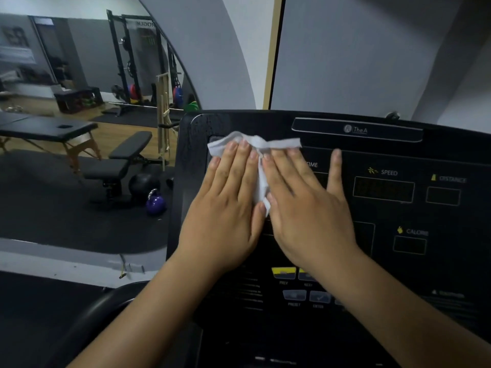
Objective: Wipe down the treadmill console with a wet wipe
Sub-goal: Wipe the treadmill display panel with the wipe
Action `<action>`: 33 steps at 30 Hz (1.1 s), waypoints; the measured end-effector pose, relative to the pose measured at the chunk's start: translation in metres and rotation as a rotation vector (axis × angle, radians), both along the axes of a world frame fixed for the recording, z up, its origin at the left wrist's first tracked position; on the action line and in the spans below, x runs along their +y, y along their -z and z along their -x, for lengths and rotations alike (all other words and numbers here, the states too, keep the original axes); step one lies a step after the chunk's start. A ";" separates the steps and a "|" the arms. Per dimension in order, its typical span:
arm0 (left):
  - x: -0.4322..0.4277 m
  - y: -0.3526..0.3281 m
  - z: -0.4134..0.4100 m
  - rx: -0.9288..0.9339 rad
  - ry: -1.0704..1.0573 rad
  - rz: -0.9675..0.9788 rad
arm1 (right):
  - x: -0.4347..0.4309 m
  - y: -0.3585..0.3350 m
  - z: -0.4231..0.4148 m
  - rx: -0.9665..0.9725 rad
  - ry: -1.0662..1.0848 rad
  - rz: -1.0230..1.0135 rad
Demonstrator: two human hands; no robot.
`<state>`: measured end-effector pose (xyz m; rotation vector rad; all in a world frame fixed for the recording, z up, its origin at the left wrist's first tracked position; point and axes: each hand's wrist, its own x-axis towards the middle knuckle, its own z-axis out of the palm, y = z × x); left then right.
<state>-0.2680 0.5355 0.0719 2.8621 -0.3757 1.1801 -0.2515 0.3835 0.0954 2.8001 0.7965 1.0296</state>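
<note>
The black treadmill console [385, 144] fills the right and middle of the view, with SPEED, DISTANCE and CALORIE displays and yellow and grey buttons lower down. A white wet wipe [255, 143] lies flat on the console's upper left part. My left hand [225, 205] and my right hand [305, 205] rest side by side on it, palms down and fingers stretched out, pressing the wipe against the panel. Most of the wipe is hidden under my hands; its crumpled top edge and a strip between the hands show.
A black handrail [87, 314] curves at the lower left. A large arched mirror on the left shows a weight bench [119, 160], a purple kettlebell [155, 203], a massage table [50, 128] and a squat rack [138, 59]. A grey wall stands behind the console.
</note>
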 end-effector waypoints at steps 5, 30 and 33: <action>0.008 0.002 0.002 -0.024 -0.016 0.014 | 0.010 0.000 0.001 -0.005 0.004 -0.009; 0.046 -0.029 -0.014 0.022 -0.095 0.055 | 0.056 -0.032 -0.019 -0.083 -0.015 0.077; 0.042 0.008 0.009 0.037 -0.087 0.071 | 0.047 -0.002 -0.004 -0.073 -0.076 0.071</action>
